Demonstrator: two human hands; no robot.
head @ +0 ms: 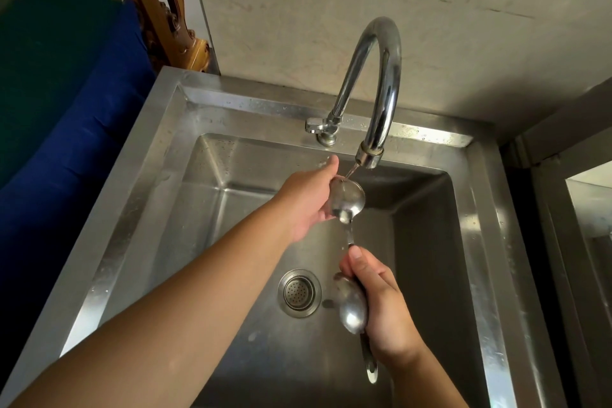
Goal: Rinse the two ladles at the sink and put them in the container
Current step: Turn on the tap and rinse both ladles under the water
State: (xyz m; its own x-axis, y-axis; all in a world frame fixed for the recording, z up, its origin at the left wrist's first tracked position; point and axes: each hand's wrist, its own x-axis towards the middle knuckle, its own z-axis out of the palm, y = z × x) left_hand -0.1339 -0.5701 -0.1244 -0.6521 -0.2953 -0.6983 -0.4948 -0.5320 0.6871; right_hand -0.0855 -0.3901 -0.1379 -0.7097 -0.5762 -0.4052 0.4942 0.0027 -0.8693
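Note:
Two steel ladles are over the steel sink (159, 156). The first ladle's bowl (347, 199) sits right under the tap spout (369, 157), with a thin stream of water running into it. My left hand (308, 202) cups that bowl from the left, fingers behind it. Its handle runs down into my right hand (381, 301), which grips it with the thumb on top. The same hand also holds the second ladle (352, 305), bowl facing up beside the palm, its handle end (371, 371) sticking out below the wrist.
A curved chrome tap (381, 69) with a small lever (314, 125) stands on the sink's back ledge. The round drain strainer (299, 293) lies in the basin floor. A blue and green covered surface (66, 93) is at the left, a steel frame (563, 209) at the right.

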